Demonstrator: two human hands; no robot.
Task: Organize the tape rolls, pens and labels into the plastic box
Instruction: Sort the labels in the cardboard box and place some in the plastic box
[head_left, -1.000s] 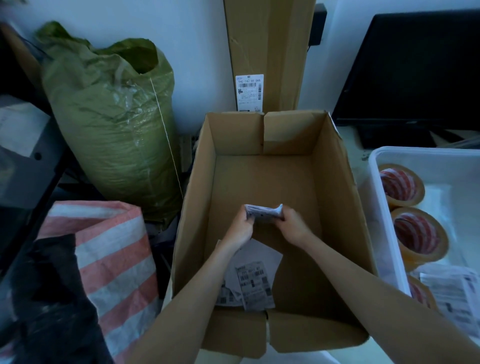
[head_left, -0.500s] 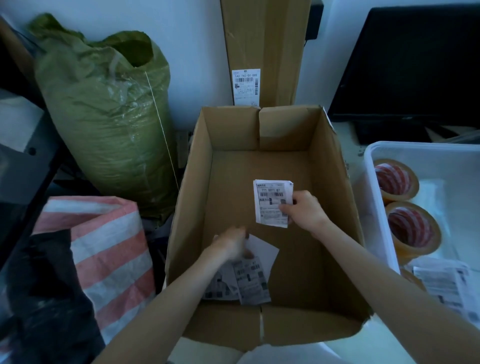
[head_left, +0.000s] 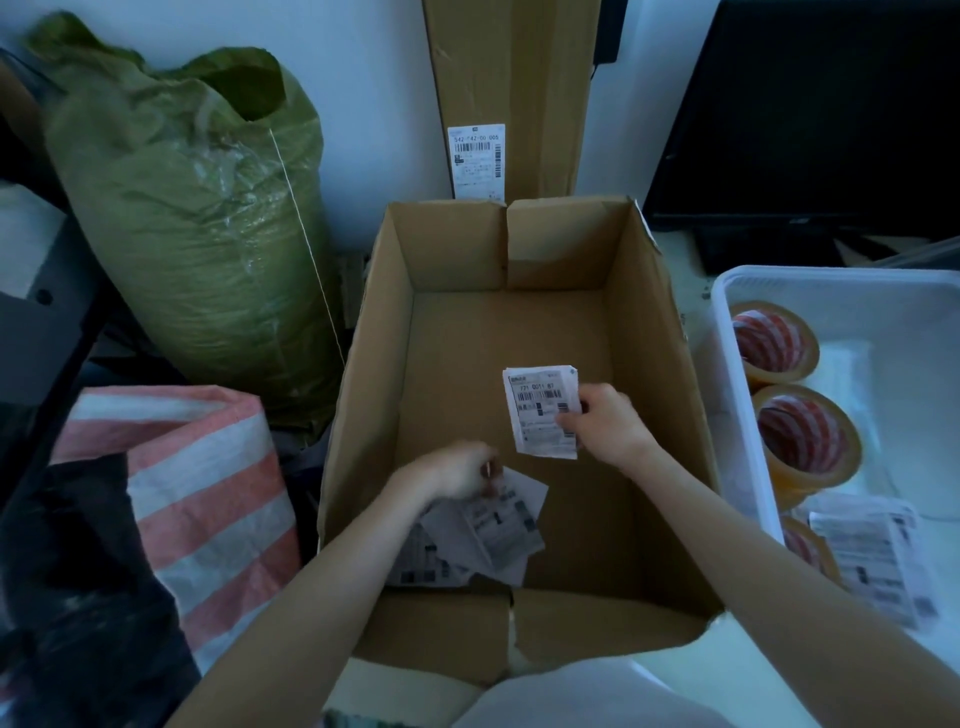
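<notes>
The step in hand looks like gathering labels out of the open brown cardboard carton (head_left: 519, 415) for transfer to the white plastic box (head_left: 841, 291) at its 3 o'clock.

The right hand (head_left: 605, 423) holds a small stack of white printed barcode labels (head_left: 540, 410) above the carton floor, fingers pinching the stack's right edge. The left hand (head_left: 457, 473), at 7 o'clock from it, has its fingers curled on the loose white labels (head_left: 493, 525) lying near the carton's front wall; whether they grip a sheet or only touch it I cannot tell.

In the plastic box already lie brown tape rolls with red-striped cores (head_left: 802, 434) and more printed labels (head_left: 872, 561). No pens show.

Next, probably: lift the loose sheets, join them to the stack, and carry all toward 3 o'clock.
</notes>
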